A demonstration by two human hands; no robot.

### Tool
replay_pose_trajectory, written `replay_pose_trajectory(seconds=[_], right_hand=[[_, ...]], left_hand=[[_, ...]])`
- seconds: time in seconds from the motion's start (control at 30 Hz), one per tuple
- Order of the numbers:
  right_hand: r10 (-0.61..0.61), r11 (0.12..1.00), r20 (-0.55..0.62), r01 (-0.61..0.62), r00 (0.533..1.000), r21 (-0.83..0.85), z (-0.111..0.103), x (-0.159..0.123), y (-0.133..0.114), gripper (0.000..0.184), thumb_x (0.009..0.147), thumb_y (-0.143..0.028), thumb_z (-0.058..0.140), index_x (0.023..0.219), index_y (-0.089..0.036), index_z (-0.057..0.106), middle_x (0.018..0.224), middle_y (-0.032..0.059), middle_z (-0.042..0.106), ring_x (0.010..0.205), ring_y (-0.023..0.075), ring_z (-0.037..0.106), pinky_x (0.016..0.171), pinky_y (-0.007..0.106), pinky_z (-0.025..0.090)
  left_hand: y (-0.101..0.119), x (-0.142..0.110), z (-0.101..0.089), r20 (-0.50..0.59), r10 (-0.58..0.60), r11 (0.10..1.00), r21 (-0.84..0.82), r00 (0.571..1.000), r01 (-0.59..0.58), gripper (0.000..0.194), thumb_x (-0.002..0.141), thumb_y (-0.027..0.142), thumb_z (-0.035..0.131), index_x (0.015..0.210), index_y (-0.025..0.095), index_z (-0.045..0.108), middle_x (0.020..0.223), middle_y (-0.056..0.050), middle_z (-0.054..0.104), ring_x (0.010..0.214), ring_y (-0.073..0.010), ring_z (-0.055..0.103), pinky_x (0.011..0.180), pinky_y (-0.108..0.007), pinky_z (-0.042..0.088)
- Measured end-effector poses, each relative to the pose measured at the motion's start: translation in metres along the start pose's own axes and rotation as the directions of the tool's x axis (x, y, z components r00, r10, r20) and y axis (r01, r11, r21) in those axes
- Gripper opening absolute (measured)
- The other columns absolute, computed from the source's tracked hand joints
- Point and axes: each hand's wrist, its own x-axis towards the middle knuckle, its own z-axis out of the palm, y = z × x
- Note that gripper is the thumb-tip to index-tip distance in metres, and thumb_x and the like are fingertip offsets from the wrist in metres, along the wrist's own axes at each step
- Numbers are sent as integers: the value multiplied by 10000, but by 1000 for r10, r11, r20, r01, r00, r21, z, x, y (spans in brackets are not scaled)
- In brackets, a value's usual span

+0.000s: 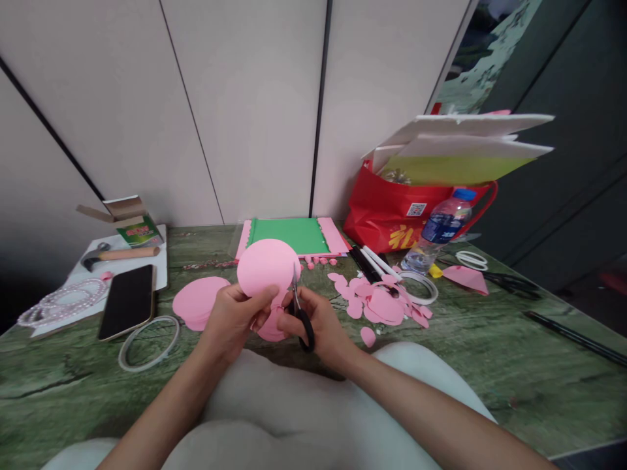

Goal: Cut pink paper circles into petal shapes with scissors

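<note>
My left hand [234,318] is closed on the lower edge of a round pink paper disc [266,266], holding it upright above the table's front edge. My right hand [318,320] grips small black-handled scissors [300,312], whose blades point up into the disc's right edge. More pink paper shows behind my fingers, under the disc.
Pink discs [198,301] lie to the left, pink scraps [379,303] to the right. Tape rings [147,341], a phone [127,301], a hammer [117,254], beads [63,300], green and pink sheets [289,236], a red bag [392,215] and a water bottle [438,232] crowd the green table [490,352].
</note>
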Motion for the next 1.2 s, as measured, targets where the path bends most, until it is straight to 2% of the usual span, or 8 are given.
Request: replay_pose_trajectory(seconds=[0.2,0.43,0.63,0.87,1.1,1.2], right_hand=[[-39,999,-24,38,999,-22,0,1,-4,364,562,-338,739,766,-196,473,654,-38,503,567,92,438,510,217,352],[-33,999,-23,33,999,-4,-1,1,-3,379,550,-326,748,763,-197,462,568,-69,464,504,78,382,467,205,307],[-21,1000,-20,21,1000,7,0,1,-4,360,559,-351,740,738,-194,469,550,-67,477,501,81,408,490,215,342],[-13,999,-46,11,999,-35,-1,1,-3,343,561,-371,732,720,-193,486,536,-63,506,470,76,424,449,203,349],[-18,999,-56,15,998,-48,-1,0,-2,314,577,-364,726,686,-183,493,472,-75,497,430,75,467,436,198,384],[-5,1000,-48,5,999,-16,-1,0,-2,316,575,-360,731,682,-182,494,439,-86,483,410,70,453,434,199,390]], left_hand=[[2,-1,1,-5,2,998,66,1000,-2,265,579,285,695,442,132,527,327,55,423,311,-32,320,327,-181,188],[1,0,1,-12,12,997,77,1000,-11,279,584,303,687,449,136,511,337,59,406,325,-33,315,336,-182,189],[1,0,0,-16,30,997,76,999,-29,289,601,285,679,439,142,486,338,62,400,329,-33,309,341,-188,186],[1,-1,-1,-15,65,995,75,998,-64,286,619,279,672,450,146,484,347,64,397,340,-35,302,349,-189,191],[-1,-1,-3,-4,90,996,13,996,-90,258,645,265,678,502,136,505,368,71,400,359,-30,308,358,-172,203],[2,-2,-2,10,89,996,-28,996,-89,242,658,256,669,517,136,514,392,60,448,357,-36,355,356,-169,248]])
